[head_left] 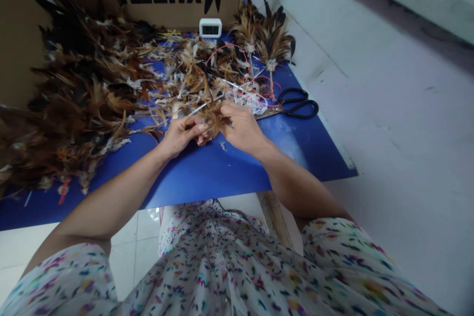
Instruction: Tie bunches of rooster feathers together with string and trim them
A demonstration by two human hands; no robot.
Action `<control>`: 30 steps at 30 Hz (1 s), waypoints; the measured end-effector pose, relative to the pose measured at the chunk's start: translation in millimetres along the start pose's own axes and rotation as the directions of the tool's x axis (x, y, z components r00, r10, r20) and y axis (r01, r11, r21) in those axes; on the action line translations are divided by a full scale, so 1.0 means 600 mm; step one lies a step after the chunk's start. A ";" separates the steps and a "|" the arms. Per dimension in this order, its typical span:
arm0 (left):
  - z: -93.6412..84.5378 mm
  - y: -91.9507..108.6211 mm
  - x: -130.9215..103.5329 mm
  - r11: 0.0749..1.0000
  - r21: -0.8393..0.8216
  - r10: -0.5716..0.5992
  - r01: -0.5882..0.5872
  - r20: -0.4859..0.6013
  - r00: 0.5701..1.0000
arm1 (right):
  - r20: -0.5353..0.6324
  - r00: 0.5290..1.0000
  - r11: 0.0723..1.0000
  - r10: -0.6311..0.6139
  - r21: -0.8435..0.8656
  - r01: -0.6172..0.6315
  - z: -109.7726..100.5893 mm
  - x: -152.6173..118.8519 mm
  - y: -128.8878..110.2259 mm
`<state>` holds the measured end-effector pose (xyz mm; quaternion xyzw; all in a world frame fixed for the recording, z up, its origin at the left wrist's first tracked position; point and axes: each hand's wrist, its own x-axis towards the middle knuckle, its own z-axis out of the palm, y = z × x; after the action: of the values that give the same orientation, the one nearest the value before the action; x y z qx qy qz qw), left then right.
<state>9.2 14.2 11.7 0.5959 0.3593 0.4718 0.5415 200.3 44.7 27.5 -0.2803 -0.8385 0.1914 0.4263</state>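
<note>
Near the middle of the blue tabletop, a small bunch of brown feathers is held between my two hands. My left hand pinches it from the left, thumb and fingers closed at its lower end. From the other side my right hand is closed on its right edge, its fingertips partly hidden behind the feathers. A thin pale stick shows just above the left fingers; whether it is held cannot be told. Loose brown and white feathers lie right behind both hands.
A large heap of brown and black feathers covers the left. Behind stand a cardboard box and a small white digital clock. To the right lie black-handled scissors, tangled clear strips, red string and feather bundles on sticks.
</note>
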 end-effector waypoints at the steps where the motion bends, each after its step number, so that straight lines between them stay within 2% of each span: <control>1: 0.000 0.001 0.000 1.000 0.006 0.003 -0.003 0.002 1.000 | 0.003 1.000 1.000 -0.003 0.005 0.003 0.000 0.000 0.000; 7: 0.000 0.002 -0.002 1.000 0.023 -0.002 0.002 -0.007 1.000 | 0.036 0.999 0.999 0.015 0.039 -0.016 -0.002 0.002 -0.006; 12: 0.002 0.007 -0.003 1.000 0.022 -0.020 0.021 -0.018 1.000 | 0.015 1.000 1.000 -0.002 0.026 0.002 -0.004 0.001 -0.007; 18: 0.000 0.001 -0.002 1.000 0.011 -0.002 0.002 0.016 1.000 | 0.055 0.998 1.000 0.021 0.018 -0.022 -0.005 0.001 -0.008; 30: -0.003 -0.006 -0.003 1.000 -0.009 -0.008 0.008 -0.014 1.000 | 0.067 0.994 0.981 0.086 0.169 -0.096 -0.005 0.002 -0.012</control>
<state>7.2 13.4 7.9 0.5889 0.3634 0.4753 0.5434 200.0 40.3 34.1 -0.2746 -0.8176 0.2906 0.4144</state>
